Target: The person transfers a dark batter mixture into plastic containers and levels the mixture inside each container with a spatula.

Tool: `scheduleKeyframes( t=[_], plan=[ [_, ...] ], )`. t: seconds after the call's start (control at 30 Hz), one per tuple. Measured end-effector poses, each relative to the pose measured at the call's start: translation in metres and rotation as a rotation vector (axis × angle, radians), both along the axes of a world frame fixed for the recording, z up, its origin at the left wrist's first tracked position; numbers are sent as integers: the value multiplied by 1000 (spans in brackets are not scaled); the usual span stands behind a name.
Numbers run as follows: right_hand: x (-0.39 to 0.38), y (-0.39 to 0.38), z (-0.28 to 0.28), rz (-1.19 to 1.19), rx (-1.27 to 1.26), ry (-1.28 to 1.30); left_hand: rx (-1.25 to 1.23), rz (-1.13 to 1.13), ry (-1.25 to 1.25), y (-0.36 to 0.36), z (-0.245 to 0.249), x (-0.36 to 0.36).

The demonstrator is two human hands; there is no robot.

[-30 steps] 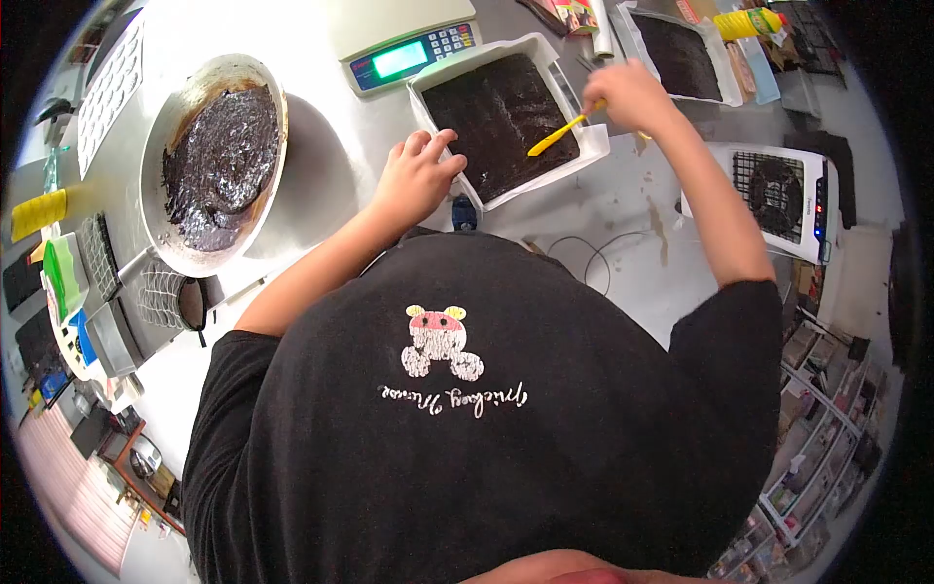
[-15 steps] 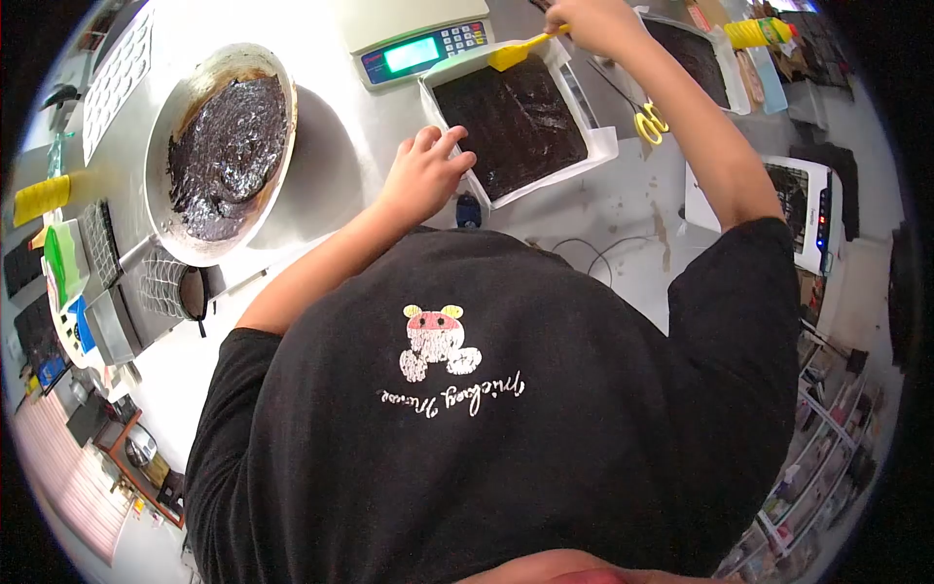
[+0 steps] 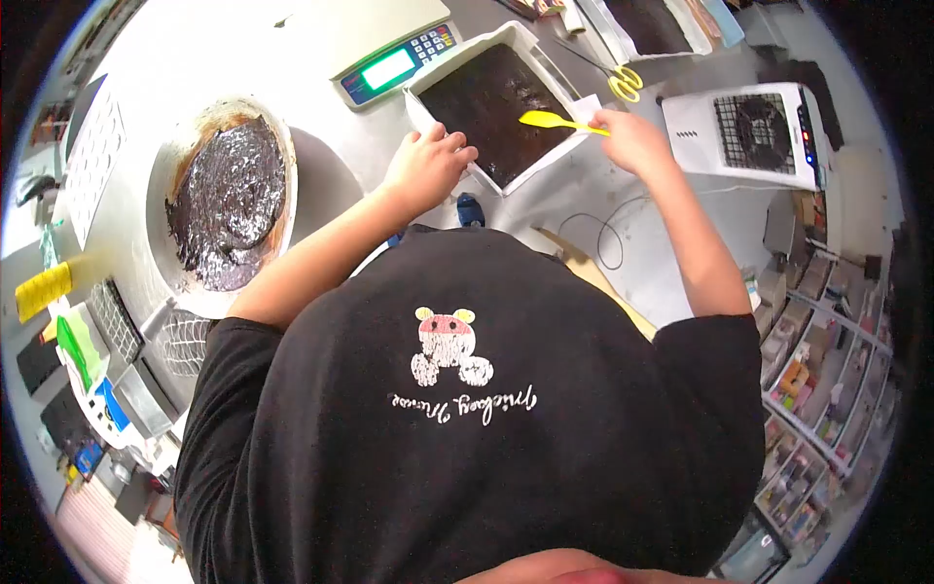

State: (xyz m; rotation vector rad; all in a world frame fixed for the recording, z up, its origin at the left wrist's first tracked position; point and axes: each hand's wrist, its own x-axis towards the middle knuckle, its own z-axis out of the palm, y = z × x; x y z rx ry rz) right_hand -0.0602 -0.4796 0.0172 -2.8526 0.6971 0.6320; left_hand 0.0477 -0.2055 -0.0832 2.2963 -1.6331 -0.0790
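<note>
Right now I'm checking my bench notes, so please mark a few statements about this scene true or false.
1. The right hand holds a yellow spatula over the tray. True.
2. The left hand is in the pan. False: the left hand grips the tray's near edge.
3. The pan holds a dark, glossy mix. True.
4. The scale's display is dark. False: the scale shows a lit green display.
5. The scissors lie left of the pan. False: the scissors lie right of the tray.
</note>
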Motion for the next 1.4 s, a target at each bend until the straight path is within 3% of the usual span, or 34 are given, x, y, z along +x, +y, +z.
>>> scheduleKeyframes(
  t=[0.17,0.23,0.3,0.4,0.63,0.8,0.9,0.97,1.13,1.27,1.4],
  plan=[
    [2,19,33,-72,3,-9,58,-46,-23,1,1,6],
    [13,15,22,261,27,-167,55,-59,-21,1,-1,8],
    [31,18,12,296,32,-128,54,-62,-21,0,0,9],
    [58,13,-11,598,54,24,92,-47,-1,0,3,7],
    [133,-3,-37,798,-25,-71,43,32,29,1,6,1],
    [162,-33,-38,761,-41,-177,76,82,100,-3,10,-3],
    [158,-49,-32,648,-115,-282,27,112,91,-5,4,-5],
    [151,-58,-26,428,-64,-229,32,128,100,-6,4,-6],
    [92,-39,-6,254,53,-181,37,125,131,-8,6,-4],
    [55,-18,-45,42,205,-221,17,75,89,-5,0,-1],
    [43,22,-41,-106,275,-309,10,-70,53,-10,7,-1]
  ],
)
